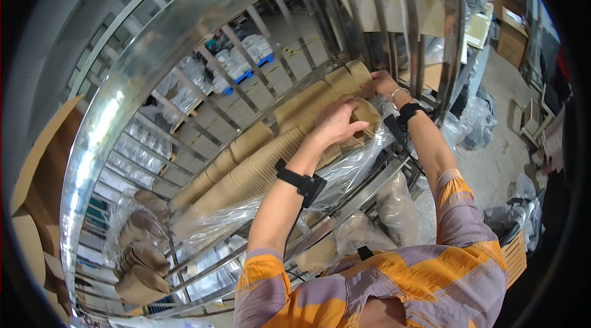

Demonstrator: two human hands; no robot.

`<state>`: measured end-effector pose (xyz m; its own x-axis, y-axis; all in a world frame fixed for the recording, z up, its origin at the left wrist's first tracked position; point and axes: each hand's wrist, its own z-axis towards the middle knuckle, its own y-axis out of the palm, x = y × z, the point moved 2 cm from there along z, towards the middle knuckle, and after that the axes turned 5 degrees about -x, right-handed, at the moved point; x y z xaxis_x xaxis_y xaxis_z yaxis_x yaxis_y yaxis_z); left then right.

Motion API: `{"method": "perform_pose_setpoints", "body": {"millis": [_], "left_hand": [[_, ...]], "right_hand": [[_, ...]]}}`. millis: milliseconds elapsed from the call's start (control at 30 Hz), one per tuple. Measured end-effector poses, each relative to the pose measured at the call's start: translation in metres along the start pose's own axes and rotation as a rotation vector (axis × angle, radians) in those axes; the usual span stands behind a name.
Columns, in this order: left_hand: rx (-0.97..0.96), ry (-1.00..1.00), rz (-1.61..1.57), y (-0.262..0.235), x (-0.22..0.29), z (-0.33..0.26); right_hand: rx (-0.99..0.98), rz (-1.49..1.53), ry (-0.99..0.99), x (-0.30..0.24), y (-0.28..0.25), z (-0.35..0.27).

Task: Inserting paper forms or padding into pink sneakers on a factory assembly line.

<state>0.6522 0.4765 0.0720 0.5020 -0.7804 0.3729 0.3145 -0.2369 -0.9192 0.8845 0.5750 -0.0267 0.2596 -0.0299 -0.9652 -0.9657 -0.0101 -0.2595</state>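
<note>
1 head-worn fisheye looks down, close above left hand [335,123] and right hand [383,85]

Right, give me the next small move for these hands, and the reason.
I'd probably straighten the end cup with the left hand: its open side looks turned toward the camera, right by that thumb, while the right hand is at the end of the back row.

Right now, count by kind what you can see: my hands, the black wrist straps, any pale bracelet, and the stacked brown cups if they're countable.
Left hand and right hand: 2
Black wrist straps: 2
Pale bracelet: 1
Total: 5
Stacked brown cups: too overlapped to count, so left out.
</note>
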Motion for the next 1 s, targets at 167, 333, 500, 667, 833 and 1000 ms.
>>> {"method": "perform_pose_setpoints", "body": {"millis": [167,333,500,667,833,1000], "left_hand": [[-0.162,0.185,-0.35,-0.035,-0.021,-0.009],[0.127,-0.413,-0.291,-0.106,-0.101,-0.02],[-0.232,-0.594,-0.138,-0.085,-0.15,-0.026],[-0.703,-0.534,0.018,-0.102,-0.111,-0.013],[-0.337,-0.222,-0.129,-0.073,-0.098,0.024],[-0.303,0.122,-0.118,-0.045,-0.061,0.039]], "right_hand": [[-0.155,0.242,-0.226,-0.007,0.03,-0.026],[-0.196,0.276,-0.273,-0.011,0.04,-0.046],[-0.226,0.227,-0.391,-0.001,0.038,-0.047],[-0.225,-0.057,-0.495,-0.016,0.036,-0.072],[-0.252,-0.327,-0.554,-0.01,0.035,-0.068],[-0.233,-0.345,-0.591,-0.022,0.04,-0.088]]}}
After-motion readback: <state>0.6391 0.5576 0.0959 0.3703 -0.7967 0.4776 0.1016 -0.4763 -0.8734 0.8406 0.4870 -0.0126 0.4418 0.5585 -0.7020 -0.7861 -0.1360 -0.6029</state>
